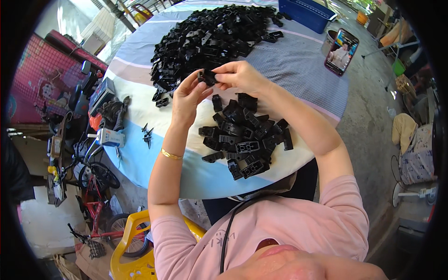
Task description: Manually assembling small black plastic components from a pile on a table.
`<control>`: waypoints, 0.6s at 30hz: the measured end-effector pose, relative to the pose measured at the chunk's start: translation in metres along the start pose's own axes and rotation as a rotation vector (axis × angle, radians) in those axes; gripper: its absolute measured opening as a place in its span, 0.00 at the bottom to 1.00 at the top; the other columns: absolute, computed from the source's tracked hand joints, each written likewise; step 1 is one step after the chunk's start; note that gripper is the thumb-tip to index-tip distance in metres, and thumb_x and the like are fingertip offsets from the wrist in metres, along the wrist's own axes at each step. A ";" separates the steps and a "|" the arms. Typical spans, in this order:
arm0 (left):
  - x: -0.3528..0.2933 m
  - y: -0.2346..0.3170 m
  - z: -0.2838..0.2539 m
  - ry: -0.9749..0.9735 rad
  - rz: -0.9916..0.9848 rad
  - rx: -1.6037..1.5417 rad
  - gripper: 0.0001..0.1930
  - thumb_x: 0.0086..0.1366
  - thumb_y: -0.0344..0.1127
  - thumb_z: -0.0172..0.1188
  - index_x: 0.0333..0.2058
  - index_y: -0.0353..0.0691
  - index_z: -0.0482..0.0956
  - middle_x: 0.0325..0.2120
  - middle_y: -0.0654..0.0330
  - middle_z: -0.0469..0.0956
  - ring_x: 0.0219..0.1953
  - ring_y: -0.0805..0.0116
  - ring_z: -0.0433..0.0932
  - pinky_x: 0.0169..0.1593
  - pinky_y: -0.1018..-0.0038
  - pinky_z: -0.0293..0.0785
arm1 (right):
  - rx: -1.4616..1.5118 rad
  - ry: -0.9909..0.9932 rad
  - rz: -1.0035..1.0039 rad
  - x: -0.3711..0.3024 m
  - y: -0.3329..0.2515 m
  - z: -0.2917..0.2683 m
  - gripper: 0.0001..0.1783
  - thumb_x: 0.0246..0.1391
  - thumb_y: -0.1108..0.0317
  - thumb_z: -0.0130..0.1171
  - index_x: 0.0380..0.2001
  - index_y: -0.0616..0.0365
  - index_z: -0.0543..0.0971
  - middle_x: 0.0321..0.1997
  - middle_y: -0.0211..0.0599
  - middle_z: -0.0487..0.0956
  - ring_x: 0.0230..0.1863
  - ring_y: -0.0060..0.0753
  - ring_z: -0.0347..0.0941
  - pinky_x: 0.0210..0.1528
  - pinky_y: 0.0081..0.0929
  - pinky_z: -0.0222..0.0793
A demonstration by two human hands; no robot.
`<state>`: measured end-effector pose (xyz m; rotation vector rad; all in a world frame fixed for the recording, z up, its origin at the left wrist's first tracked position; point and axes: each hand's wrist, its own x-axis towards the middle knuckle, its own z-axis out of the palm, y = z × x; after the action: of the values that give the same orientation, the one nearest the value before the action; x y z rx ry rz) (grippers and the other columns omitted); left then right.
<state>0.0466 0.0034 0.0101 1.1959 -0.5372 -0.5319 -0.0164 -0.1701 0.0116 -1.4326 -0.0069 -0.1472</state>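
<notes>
Between my two hands, above the cloth-covered table (135,70), is a small black plastic connector housing (206,77). The fingers of my left hand (188,95) grip it from the left. My right hand (240,77) pinches its right side with thumb and forefinger. Just beyond my hands spreads a large heap of black plastic parts (200,39). Nearer to me lies a smaller pile of black connector housings (247,135), some with slotted faces turned up. The fingers cover much of the held piece, so its finer details are hidden.
A blue bin (305,14) stands at the table's far right, near a propped phone (342,51). Along the left edge are a small carton (111,137), dark gloves (114,112) and a few thin black pieces (147,135). A yellow chair (133,242) is at lower left.
</notes>
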 end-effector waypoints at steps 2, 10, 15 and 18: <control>0.000 -0.001 0.000 -0.057 -0.004 -0.019 0.18 0.61 0.24 0.51 0.51 0.37 0.69 0.41 0.58 0.74 0.41 0.70 0.75 0.47 0.75 0.75 | 0.178 -0.032 0.075 0.002 0.004 -0.007 0.14 0.50 0.73 0.58 0.40 0.68 0.76 0.30 0.38 0.78 0.28 0.23 0.75 0.33 0.17 0.73; -0.002 -0.004 0.003 -0.026 0.022 0.026 0.17 0.62 0.27 0.53 0.50 0.33 0.68 0.39 0.55 0.74 0.39 0.69 0.76 0.46 0.76 0.75 | -0.127 0.048 0.004 -0.006 0.000 0.009 0.13 0.50 0.70 0.60 0.37 0.67 0.75 0.29 0.38 0.78 0.27 0.23 0.75 0.33 0.18 0.73; -0.004 -0.003 0.005 0.054 -0.002 0.011 0.16 0.61 0.28 0.55 0.48 0.31 0.70 0.36 0.55 0.76 0.37 0.70 0.76 0.44 0.76 0.75 | -0.368 0.043 -0.155 -0.005 0.004 0.012 0.16 0.45 0.68 0.64 0.36 0.67 0.74 0.31 0.37 0.78 0.27 0.23 0.75 0.29 0.19 0.72; -0.004 0.005 0.001 0.065 -0.030 -0.065 0.13 0.59 0.26 0.56 0.44 0.30 0.73 0.33 0.57 0.77 0.35 0.73 0.76 0.39 0.79 0.74 | -0.386 -0.052 -0.105 0.004 -0.010 -0.015 0.19 0.46 0.68 0.62 0.42 0.64 0.74 0.37 0.37 0.77 0.31 0.23 0.74 0.32 0.19 0.71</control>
<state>0.0437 0.0066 0.0142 1.1566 -0.4440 -0.5307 -0.0145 -0.1869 0.0198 -1.8226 -0.1011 -0.2050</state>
